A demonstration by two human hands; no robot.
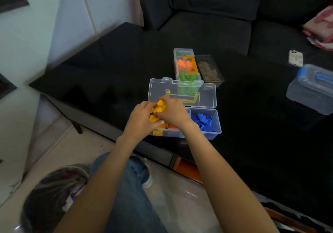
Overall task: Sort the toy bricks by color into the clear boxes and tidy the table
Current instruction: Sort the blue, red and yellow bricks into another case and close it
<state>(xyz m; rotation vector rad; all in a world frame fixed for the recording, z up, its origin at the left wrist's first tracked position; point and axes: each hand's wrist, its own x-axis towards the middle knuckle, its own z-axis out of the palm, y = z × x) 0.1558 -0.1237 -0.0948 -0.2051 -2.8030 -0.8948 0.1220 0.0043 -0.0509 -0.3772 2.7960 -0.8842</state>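
Both hands, left [142, 117] and right [173, 113], cup heaped yellow bricks [158, 107] above the box [215, 124], 9 o'clock end. Risk: overfull grip spills bricks onto desk [108, 74].

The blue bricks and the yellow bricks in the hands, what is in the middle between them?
In the head view, red bricks lie in the open box, between the blue bricks and the yellow bricks that the left hand and right hand hold.
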